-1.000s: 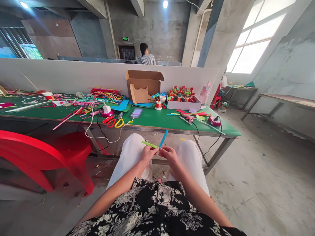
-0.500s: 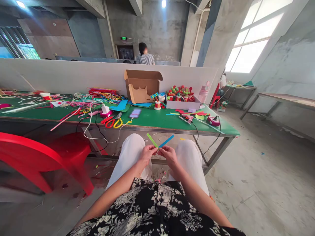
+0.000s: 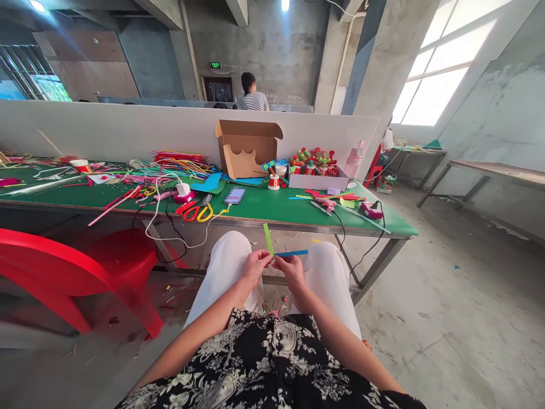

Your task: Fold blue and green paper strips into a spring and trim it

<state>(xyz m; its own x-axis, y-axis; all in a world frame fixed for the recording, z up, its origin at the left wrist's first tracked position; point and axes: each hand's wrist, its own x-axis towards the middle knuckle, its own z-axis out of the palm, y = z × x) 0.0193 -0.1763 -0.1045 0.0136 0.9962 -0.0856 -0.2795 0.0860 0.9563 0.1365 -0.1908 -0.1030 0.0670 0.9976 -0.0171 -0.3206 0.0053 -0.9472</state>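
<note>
Open floor is seen right of the knees; the surface (image 3: 272, 213) edge lies just ahead. A green strip (image 3: 268, 239) is pinched in the left hand (image 3: 255, 265), pointing up. A blue strip (image 3: 292, 253), clamped by the right hand (image 3: 291, 269), lies level, pointing right. A white box (image 3: 318, 180) is filled with coloured figures (image 3: 313, 159); the cardboard box (image 3: 247, 149) stands open.

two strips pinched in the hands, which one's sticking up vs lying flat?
The green strip stands nearly upright above the left hand; the blue strip lies about level, pointing right from the right hand.
</note>
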